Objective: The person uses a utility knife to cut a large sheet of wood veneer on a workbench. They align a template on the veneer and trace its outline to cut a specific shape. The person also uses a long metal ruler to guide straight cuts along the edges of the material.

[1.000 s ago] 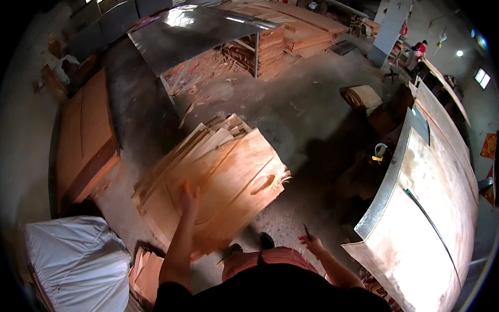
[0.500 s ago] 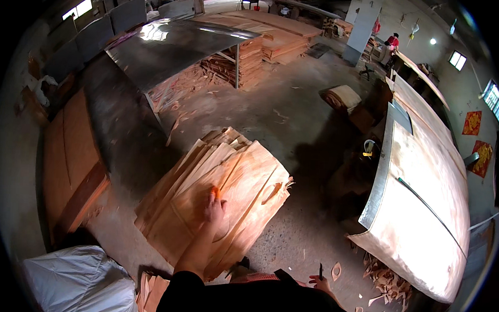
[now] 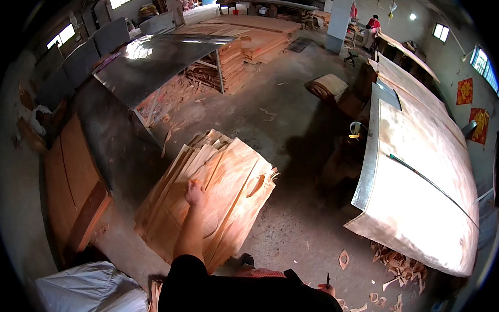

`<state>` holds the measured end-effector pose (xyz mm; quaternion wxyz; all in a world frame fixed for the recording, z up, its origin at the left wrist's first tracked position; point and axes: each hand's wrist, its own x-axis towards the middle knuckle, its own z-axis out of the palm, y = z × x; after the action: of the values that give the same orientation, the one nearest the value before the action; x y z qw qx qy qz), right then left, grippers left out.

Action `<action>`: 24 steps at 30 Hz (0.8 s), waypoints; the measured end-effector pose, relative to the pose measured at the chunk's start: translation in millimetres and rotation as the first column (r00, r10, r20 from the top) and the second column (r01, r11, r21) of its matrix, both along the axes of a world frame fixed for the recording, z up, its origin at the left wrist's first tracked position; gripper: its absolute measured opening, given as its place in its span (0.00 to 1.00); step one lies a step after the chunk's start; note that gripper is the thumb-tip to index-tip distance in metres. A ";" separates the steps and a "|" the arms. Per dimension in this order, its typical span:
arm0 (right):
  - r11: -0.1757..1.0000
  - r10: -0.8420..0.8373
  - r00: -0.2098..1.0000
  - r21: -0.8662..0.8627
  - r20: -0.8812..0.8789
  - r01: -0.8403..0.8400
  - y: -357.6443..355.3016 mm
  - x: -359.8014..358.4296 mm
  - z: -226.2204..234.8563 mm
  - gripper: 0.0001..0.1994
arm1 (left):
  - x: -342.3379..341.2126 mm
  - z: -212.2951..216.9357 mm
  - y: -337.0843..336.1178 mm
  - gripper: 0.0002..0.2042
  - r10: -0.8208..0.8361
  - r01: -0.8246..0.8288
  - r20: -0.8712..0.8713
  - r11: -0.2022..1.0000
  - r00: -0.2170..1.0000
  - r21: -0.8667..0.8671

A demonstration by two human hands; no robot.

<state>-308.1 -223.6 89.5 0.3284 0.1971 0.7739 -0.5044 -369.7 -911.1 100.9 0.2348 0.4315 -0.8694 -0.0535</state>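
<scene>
A thick, uneven stack of reddish-tan wood veneer sheets point(image 3: 226, 193) lies before me, its edges ragged. My left hand point(image 3: 195, 195) rests on its top sheet with the fingers curled in. Something small and orange shows at those fingertips; its kind is unclear. To the right of that hand, the top veneer has a narrow oval hole point(image 3: 255, 186). Low by my right side, my right hand point(image 3: 327, 289) is closed around a slim dark tool point(image 3: 328, 278) that points up. Its shape is knife-like, but the handle is hidden in the hand.
A long table with pale sheets point(image 3: 424, 189) stands on the right, with a thin dark rod point(image 3: 424, 177) on top. Veneer scraps point(image 3: 402, 263) litter the floor below. A dark metal-topped table point(image 3: 159, 62) is at far left, a white sack point(image 3: 94, 288) nearer. Another person point(image 3: 373, 25) stands far off.
My view has shifted, so the surroundings sit differently. My left hand has slid left over the veneer and its fingers look more curled. The right hand still holds the slim dark tool.
</scene>
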 end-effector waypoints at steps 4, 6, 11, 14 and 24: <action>0.994 0.084 0.995 0.077 -0.045 -0.080 17.3 12.6 -21.9 0.09 | 29.5 -50.5 -63.1 0.26 0.150 -0.151 -0.020 0.985 0.988 -0.079; 0.979 0.158 0.981 0.152 -0.117 -0.139 15.4 20.3 -1.4 0.08 | 29.9 -30.3 -49.3 0.28 0.129 -0.151 0.239 0.986 0.962 0.073; 0.973 0.110 0.994 0.208 -0.018 -0.104 -17.7 7.7 33.2 0.09 | 31.8 11.9 -43.1 0.25 0.064 -0.155 0.275 0.935 0.959 0.320; 0.955 0.240 0.966 0.200 -0.093 -0.219 -4.6 -5.4 -15.1 0.10 | 42.5 13.7 -44.7 0.22 0.076 -0.104 0.339 0.992 0.938 0.066; 0.909 0.345 0.938 0.261 -0.039 -0.324 -31.3 -37.8 -12.0 0.12 | 37.4 54.9 -14.5 0.11 -0.049 0.046 0.180 0.999 0.982 0.021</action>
<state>-346.0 -254.9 77.5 0.3493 0.0799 0.8669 -0.3465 -332.3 -925.5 155.8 0.1501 0.4158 -0.8966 -0.0270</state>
